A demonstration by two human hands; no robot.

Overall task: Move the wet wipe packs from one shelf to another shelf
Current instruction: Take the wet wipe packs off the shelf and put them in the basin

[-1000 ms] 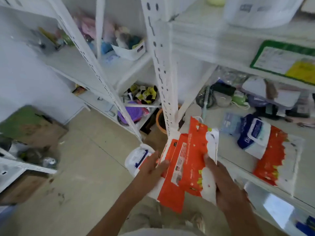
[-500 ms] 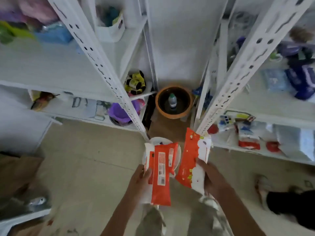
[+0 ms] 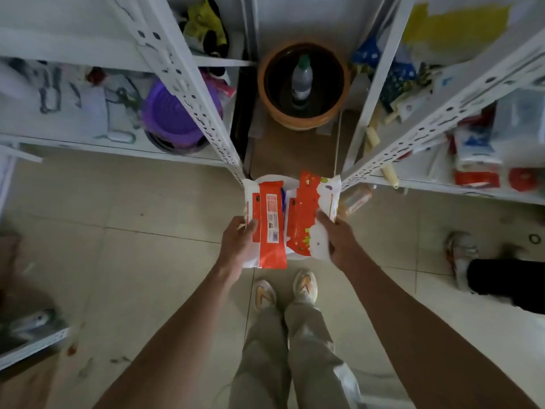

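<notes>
Two orange wet wipe packs [image 3: 283,219], gripped in our left hand [image 3: 240,242] and right hand [image 3: 339,240], hang before the clay pot [image 3: 267,93].

left hand [image 3: 239,242] at 9 o'clock grips orange wet wipe pack [image 3: 269,222] | right hand [image 3: 339,242] at 3 o'clock grips second wipe pack [image 3: 306,219] | packs side by side, touching | orange pot [image 3: 303,84] with bottle [image 3: 301,78] at 12 o'clock | purple basket [image 3: 171,116] at 10 o'clock on white shelf [image 3: 73,143]
</notes>
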